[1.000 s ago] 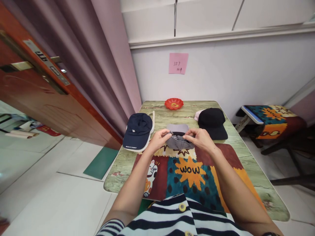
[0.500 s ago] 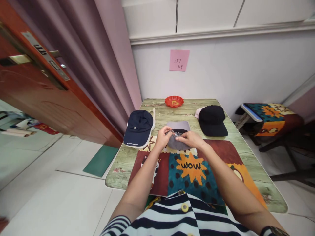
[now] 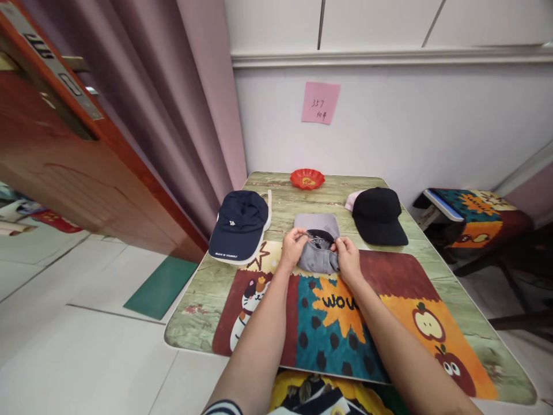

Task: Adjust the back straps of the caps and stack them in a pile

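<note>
A grey baseball cap [image 3: 318, 262] lies upturned at the middle of the table, its lighter brim pointing away from me and its dark inside with white lettering showing. My left hand [image 3: 294, 245] pinches the cap's left edge between thumb and fingers. At the right edge, my right hand [image 3: 347, 256] grips the rim, fingers closed on it. Left of my hands rests a navy cap [image 3: 242, 216] with white edging and small white lettering. A black cap [image 3: 378, 213] sits to the right, partly over something pale pink [image 3: 352, 200].
A red scalloped dish [image 3: 307, 178] stands at the table's far edge. Under my forearms is a colourful painted mat [image 3: 328, 334] on the wood-patterned table [image 3: 190, 323]. An orange-brown door [image 3: 116, 173] and curtain are at left; a patterned-top stool [image 3: 475, 213] stands right.
My right hand has gone from over the cap's opening to its right edge, uncovering more of the inside. My left hand stays at the left edge. The camera view has shifted slightly.
</note>
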Tool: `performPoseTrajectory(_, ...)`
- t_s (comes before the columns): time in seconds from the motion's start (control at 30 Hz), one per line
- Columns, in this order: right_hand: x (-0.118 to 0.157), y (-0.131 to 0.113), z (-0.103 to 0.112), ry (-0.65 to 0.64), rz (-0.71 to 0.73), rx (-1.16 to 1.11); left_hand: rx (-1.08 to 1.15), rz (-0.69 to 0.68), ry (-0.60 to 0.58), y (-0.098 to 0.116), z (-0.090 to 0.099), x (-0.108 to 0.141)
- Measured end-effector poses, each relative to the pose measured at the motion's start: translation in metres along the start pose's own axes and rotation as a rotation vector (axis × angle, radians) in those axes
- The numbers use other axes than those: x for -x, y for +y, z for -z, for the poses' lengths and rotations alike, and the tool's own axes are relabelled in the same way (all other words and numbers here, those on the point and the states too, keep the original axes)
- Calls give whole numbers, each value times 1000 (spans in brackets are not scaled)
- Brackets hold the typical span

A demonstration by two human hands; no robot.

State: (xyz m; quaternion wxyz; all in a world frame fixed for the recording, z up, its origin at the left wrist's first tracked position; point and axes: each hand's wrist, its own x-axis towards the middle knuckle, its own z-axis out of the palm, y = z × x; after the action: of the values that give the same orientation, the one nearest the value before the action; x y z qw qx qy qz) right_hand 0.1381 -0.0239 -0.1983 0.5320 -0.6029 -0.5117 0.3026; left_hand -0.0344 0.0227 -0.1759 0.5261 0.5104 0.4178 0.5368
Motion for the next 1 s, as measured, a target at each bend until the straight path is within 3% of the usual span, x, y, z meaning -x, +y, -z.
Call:
performPoseTrajectory(0.1,5,-2,-6,143,-24,86,-34,-6,-2,-5,3,2)
performPoseTrajectory(0.23,4,-12,-16,187,-58,177,-91,14,-2,-6,-1,-6)
performPoseTrajectory(0.43,-41,-28,-18,191,-67,174,-129,43,30,14,-16,-45)
performPoseTrajectory(0.53,-70,-43,-13,153,-51,109,-121,19,46,38,-17,-61)
performPoseTrajectory(0.63,-87,-63,-8,90,-13,-97,-90,-2,26,66,-16,-62)
performPoseTrajectory(0.77,-83,-91,-1,63,-41,-390,11,1,-22,96,-17,-51)
performPoseTrajectory(1.0,-70,-122,15,-183,-98,-474,124,46,-119,114,-18,-40)
